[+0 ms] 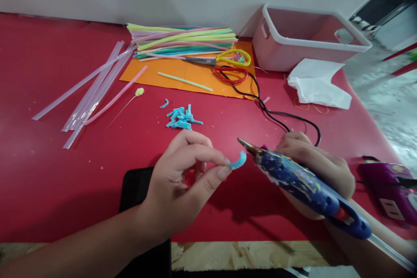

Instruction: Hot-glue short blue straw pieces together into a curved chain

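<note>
Head view: a person sits at a red table (pixel 48 173), bare hands raised above it, a short blue piece (pixel 239 162) in one and a glue gun (pixel 299 184) in the other. The left hand (pixel 185 178) has its grip pinched, thumb against forefinger, on one end of the blue piece, whose free end curls upward near the gun's metal tip without touching it. The right hand (pixel 314 165) has its grip closed round the gun, though the gun's body partly hides those fingers. From where I stand, the blue piece looks fuzzy and should be very light, soft and easily bent, likely keeping whatever curve it is given; an end pinch seems right, fingers well back from the tip, which may be hot. The gun looks stiff and much heavier, best held by its plastic body. Counting: one gun; one blue piece held, one lying alone (pixel 164 104), and a pile (pixel 182 118) too tangled to number, perhaps a dozen or more. Behind lie one pair of scissors (pixel 232 75), one orange sheet (pixel 169 80), one bundle of coloured stems (pixel 185 39) past counting, about four clear sticks (pixel 81 79), and one pink tub (pixel 302 53).
</note>
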`<state>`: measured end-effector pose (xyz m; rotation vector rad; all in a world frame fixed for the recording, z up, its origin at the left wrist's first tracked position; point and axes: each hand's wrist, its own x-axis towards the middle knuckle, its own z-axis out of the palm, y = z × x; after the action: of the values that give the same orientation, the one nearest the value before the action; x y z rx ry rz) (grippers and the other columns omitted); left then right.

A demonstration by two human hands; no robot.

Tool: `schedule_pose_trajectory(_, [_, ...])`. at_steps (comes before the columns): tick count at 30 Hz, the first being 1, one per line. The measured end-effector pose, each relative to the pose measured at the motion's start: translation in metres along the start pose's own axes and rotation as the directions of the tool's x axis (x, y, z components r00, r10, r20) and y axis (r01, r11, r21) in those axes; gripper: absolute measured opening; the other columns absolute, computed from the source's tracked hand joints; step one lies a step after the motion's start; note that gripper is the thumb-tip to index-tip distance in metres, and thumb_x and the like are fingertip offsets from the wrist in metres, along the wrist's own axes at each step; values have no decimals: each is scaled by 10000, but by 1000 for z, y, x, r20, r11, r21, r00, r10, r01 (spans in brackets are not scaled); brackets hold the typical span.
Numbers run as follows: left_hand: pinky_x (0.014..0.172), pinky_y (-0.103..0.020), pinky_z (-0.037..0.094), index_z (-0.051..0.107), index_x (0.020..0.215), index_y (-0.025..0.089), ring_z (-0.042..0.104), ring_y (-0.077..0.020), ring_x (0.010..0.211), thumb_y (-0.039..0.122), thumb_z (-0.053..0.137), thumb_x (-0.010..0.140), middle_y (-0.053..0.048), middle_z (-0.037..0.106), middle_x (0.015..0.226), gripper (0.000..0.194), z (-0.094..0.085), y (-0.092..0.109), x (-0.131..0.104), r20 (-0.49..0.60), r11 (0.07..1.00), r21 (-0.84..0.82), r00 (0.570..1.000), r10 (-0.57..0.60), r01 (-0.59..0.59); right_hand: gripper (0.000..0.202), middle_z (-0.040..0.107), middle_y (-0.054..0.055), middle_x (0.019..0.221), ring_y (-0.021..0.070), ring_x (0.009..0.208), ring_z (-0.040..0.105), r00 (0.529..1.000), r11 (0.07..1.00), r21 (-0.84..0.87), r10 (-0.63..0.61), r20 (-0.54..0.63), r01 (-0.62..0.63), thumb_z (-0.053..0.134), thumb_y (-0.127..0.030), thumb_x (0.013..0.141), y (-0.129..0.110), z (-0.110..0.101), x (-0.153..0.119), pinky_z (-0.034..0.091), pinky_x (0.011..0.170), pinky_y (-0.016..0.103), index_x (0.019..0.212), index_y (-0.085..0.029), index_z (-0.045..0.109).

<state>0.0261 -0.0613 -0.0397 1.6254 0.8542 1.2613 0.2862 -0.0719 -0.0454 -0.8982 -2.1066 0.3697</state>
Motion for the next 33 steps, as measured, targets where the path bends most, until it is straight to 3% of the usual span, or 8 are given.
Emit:
schedule_pose_trajectory(4, [593, -187, 522, 727, 887, 223, 569, -110, 733, 105, 725, 881, -14, 562, 872, 118, 1, 0, 1, -37, 999, -20, 998, -44, 44, 145, 635, 12, 776, 202, 647, 573, 999, 1000, -2, 28, -35, -28, 589, -226, 949, -2, -2, -2, 468, 720, 451, 1081, -277, 623])
schedule_pose_trajectory(8, [604, -176, 525, 740, 877, 226, 563, -91, 706, 114, 750, 870, -9, 571, 885, 113, 0, 0, 2, 17, 995, -64, 997, -69, 70, 107, 580, 0, 708, 187, 615, 598, 999, 999, -19, -25, 31, 26, 500, -278, 1024, -7, -3, 6, 465, 672, 429, 1027, -252, 603])
schedule_pose_trajectory(15, [599, -173, 501, 745, 882, 238, 535, -77, 688, 146, 751, 885, -4, 550, 905, 93, -1, 0, 2, 45, 982, -144, 992, -119, 125, 51, 577, 5, 719, 180, 610, 583, 999, 998, -53, -38, 11, 38, 557, -235, 980, -6, 1, 7, 468, 688, 422, 1021, -226, 587])
schedule_pose_trajectory(19, [606, -183, 522, 745, 845, 233, 543, -106, 746, 135, 761, 864, -20, 538, 916, 101, 1, -1, 2, -16, 986, -124, 993, -118, 115, 136, 620, -6, 726, 180, 603, 578, 1000, 1000, -8, 27, 1, -27, 637, -191, 895, -3, 2, 4, 500, 663, 396, 1012, -251, 603])
schedule_pose_trajectory(25, [588, -178, 515, 748, 823, 245, 527, -118, 769, 135, 777, 851, -30, 522, 934, 117, 1, 0, 2, -38, 987, -125, 994, -104, 98, 194, 669, -37, 642, 136, 425, 559, 965, 954, 170, 227, 128, -247, 638, -98, 878, -13, -1, 8, 463, 391, 266, 961, -273, 628])
schedule_pose_trajectory(33, [590, -199, 505, 753, 850, 259, 535, -127, 773, 196, 788, 873, -30, 531, 927, 75, -3, 1, 2, -13, 983, -170, 997, -76, 73, 120, 669, -13, 652, 161, 466, 612, 960, 936, 245, 210, 187, -252, 610, -168, 925, -23, 7, 13, 542, 419, 262, 966, -275, 646])
